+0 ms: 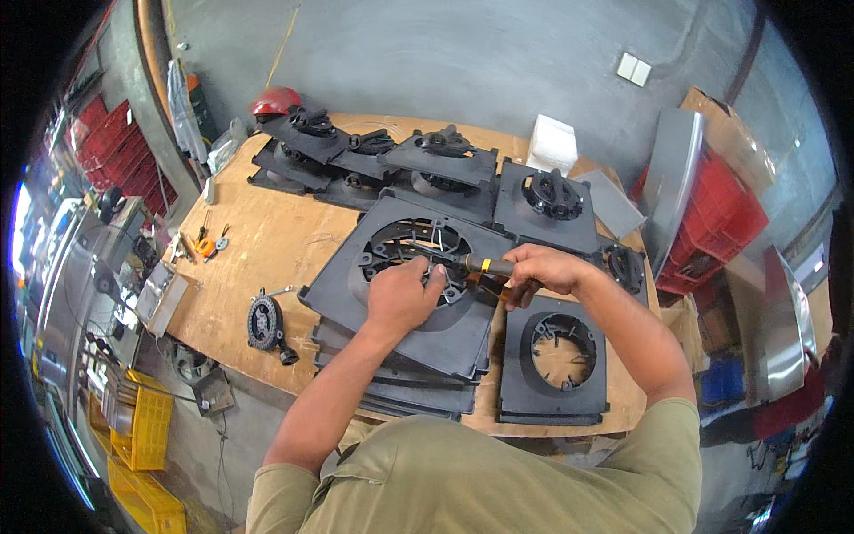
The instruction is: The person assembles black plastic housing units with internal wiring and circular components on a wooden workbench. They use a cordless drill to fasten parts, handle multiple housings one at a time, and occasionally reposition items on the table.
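A square black plastic panel (356, 258) with a round slotted opening tops a stack of similar panels in front of me. Over that opening, my left hand (402, 294) is closed, thumb and forefinger together by the tip of a dark tool; whatever it pinches is too small to make out. My right hand (544, 271) grips this dark, screwdriver-like tool (476, 263), which has a yellow band and lies nearly level, pointing left. Below the tool, an orange-brown part shows by my right fingers. Metal rods (437, 233) stand in the opening.
More black panels (445, 165) with round fittings lie along the table's far side. Another panel (516, 374) with an open ring sits at the right. A loose round black part (264, 322) and orange-handled tools (210, 246) lie left. Red crates (721, 214) stand beyond the right edge.
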Demonstrator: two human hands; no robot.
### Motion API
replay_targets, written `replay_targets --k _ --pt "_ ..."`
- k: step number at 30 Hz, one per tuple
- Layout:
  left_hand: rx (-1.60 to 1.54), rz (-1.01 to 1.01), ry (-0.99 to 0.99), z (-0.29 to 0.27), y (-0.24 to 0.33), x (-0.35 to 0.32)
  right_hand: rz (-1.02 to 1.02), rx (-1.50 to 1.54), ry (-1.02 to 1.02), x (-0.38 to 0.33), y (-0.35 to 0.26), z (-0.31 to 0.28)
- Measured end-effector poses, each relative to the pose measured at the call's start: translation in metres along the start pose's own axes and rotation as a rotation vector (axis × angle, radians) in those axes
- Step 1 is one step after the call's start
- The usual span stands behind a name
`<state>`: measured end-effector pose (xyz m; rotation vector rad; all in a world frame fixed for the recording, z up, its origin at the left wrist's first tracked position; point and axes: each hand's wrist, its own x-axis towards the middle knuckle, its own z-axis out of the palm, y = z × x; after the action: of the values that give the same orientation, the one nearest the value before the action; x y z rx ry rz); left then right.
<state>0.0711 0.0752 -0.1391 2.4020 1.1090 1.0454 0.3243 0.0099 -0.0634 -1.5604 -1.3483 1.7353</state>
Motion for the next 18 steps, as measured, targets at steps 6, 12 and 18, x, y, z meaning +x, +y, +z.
replay_targets --k 6,12,18 --pt "-0.026 0.024 0.046 0.001 -0.001 0.000 0.011 0.006 0.015 0.027 -0.019 -0.015" --pt "-0.054 0.027 0.034 0.000 -0.002 -0.001 0.020 -0.084 -0.042 0.030 -0.026 -0.022" --pt "-0.050 0.031 0.037 0.001 -0.002 -0.001 0.072 -0.160 -0.014 0.027 -0.035 -0.023"
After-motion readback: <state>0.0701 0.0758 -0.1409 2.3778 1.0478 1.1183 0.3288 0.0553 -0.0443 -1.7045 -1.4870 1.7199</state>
